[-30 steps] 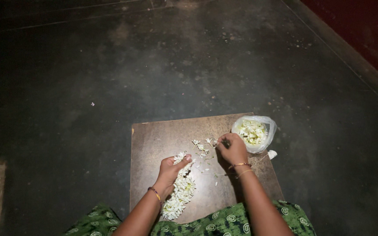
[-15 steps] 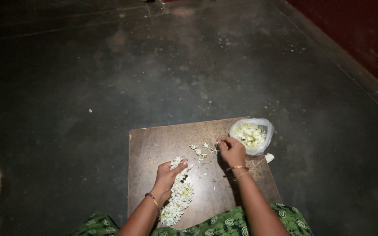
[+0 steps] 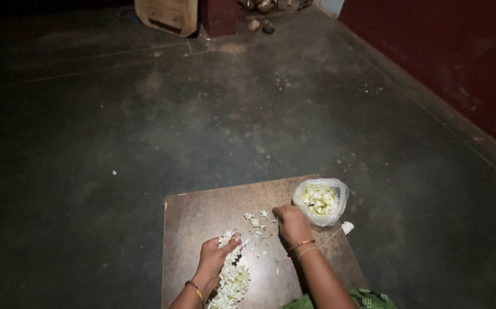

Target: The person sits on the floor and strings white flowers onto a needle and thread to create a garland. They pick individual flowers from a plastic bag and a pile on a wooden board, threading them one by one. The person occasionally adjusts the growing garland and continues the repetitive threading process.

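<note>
Garland (image 3: 229,281) cut off below; right hand (image 3: 291,224) fingertips hidden.

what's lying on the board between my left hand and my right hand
In the head view, a few loose white flowers lie scattered on the brown board between the left hand, which holds the flower string, and the right hand.

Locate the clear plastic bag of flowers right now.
Head view: the clear plastic bag of flowers sits at the far right corner of the wooden board, just beyond the right hand, with loose flowers to its left.
</note>
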